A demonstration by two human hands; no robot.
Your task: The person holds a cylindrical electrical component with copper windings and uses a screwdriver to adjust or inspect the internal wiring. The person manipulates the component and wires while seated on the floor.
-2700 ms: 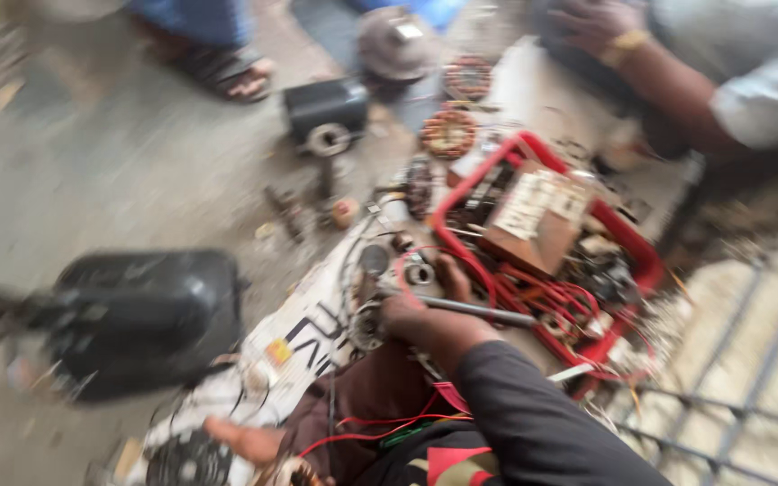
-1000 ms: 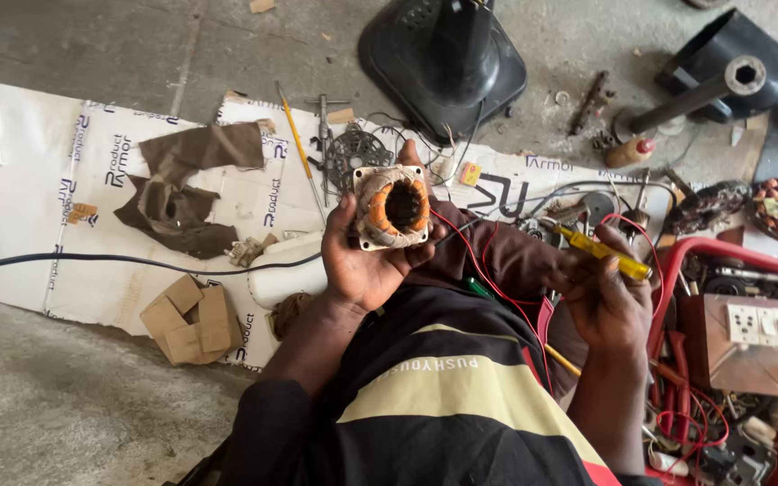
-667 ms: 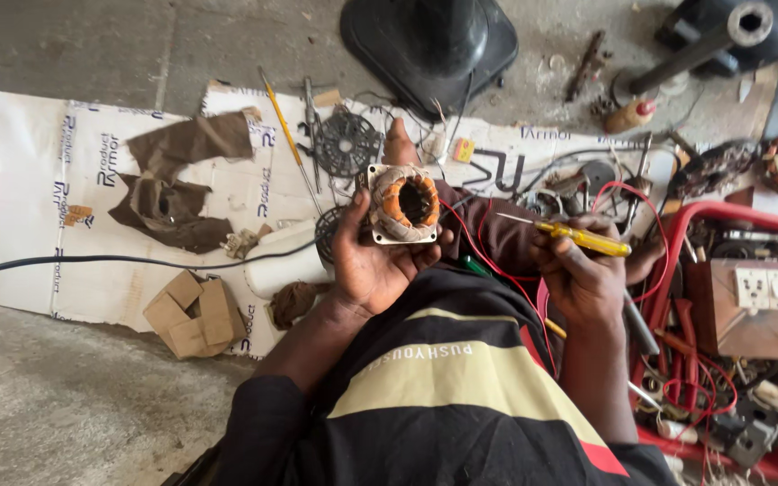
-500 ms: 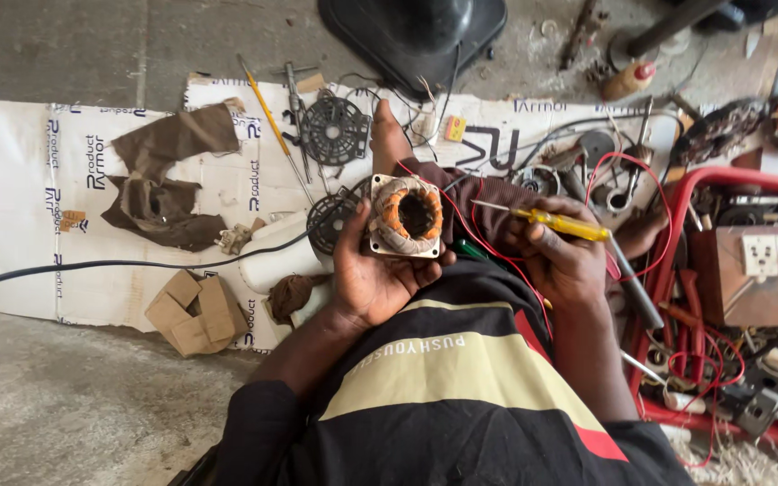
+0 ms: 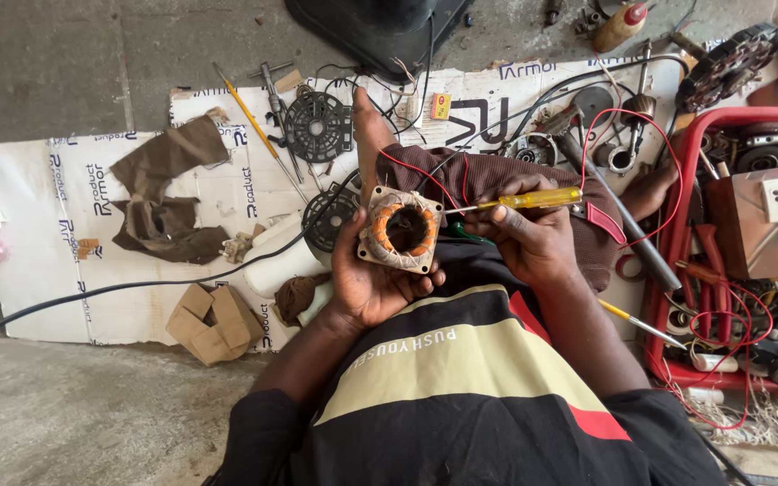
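At frame centre, your left hand (image 5: 366, 283) cupped the stator (image 5: 400, 231), held closer to your chest than before. Your right hand (image 5: 529, 238) gripped the screwdriver (image 5: 524, 200), whose tip had now reached the stator's rim.

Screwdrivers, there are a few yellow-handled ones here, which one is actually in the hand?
The stubby yellow-handled screwdriver gripped in the right hand, tip toward the motor stator. The others lie loose on the ground.

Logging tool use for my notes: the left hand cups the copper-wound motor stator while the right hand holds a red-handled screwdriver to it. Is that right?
Not quite. In the head view the screwdriver in the right hand has a yellow handle, not red. The rest holds: the left hand cups the motor stator, and the screwdriver's tip points at it.
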